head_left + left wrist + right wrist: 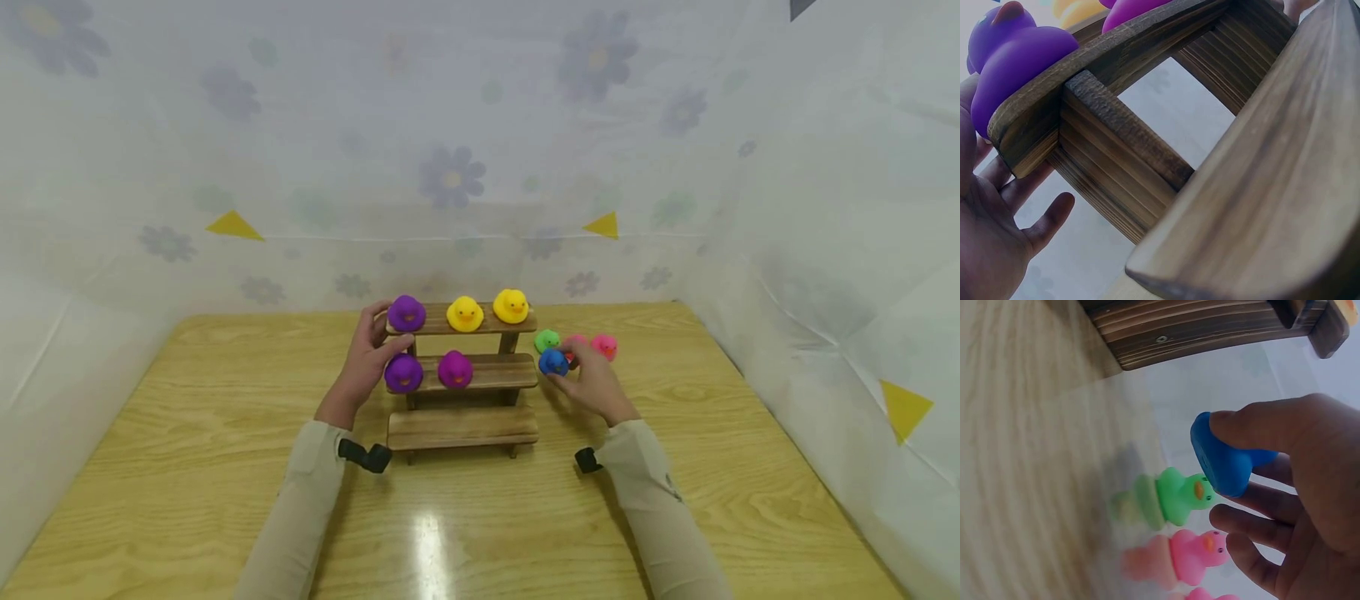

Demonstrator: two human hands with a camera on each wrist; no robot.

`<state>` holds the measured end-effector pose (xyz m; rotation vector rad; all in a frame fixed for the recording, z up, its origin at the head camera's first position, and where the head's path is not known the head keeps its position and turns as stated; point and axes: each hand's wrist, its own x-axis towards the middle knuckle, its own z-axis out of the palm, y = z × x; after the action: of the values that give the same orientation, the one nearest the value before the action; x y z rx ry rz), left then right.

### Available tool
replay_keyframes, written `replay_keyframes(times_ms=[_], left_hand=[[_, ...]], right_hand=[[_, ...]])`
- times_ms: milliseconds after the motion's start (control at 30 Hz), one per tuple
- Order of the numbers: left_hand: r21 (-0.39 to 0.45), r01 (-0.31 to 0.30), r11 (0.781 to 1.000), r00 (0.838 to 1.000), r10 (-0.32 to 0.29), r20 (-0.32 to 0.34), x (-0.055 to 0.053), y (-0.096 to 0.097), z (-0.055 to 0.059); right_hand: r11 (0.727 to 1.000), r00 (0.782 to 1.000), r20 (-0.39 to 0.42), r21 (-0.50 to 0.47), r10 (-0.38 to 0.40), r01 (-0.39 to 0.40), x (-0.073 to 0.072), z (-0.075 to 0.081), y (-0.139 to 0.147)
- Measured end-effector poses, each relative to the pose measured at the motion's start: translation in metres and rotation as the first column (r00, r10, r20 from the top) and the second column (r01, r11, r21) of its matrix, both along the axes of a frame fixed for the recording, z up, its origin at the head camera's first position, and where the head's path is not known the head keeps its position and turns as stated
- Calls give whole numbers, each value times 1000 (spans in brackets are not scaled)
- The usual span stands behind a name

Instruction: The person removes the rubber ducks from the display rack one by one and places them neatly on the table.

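My right hand [597,385] pinches a blue rubber duck [553,362] between thumb and fingers; in the right wrist view the blue duck [1225,456] is off the table with its flat underside showing. At the left end of the wooden three-step stand [463,425] is my left hand [367,354], thumb and fingers spread around the shelf ends. In the left wrist view its fingers [1050,222] extend beside a shelf end, below a purple duck [1016,69]. Two purple ducks, top [407,313] and middle [403,372], sit close to that hand.
Two yellow ducks [465,314] share the top shelf; a magenta duck [455,369] stands on the middle one. Right of the stand, on the wooden table [675,450], are a green duck [547,340] and two pink ducks [604,347]. Patterned white cloth [450,108] encloses the table.
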<state>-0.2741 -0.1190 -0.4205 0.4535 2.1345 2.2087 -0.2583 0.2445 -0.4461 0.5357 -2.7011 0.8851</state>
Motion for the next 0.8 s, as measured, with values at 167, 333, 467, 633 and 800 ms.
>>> replay_keyframes(times_ms=[167,333,467,633,800], left_hand=[[4,-1,1000,1000,1,-6,0,0,0],[-1,1,1000,1000,-1,-8,-1,0,0],[8,-1,1000,1000,1,-17,-2,0,-1],[16,-3,1000,999,4,-33,-3,-1,-2],[15,2,1000,999,-2,-42,-3,-1,-3]], right_hand=[[999,997,78,-36,-7,10,-3,-12,1],[998,983,181,-32,-39,45,-4,-24,3],[998,981,191,-50,-36,47,-4,-27,3],[999,984,175,-32,-26,32,-5,-26,3],[999,980,196,-28,-35,42,-4,-25,4]])
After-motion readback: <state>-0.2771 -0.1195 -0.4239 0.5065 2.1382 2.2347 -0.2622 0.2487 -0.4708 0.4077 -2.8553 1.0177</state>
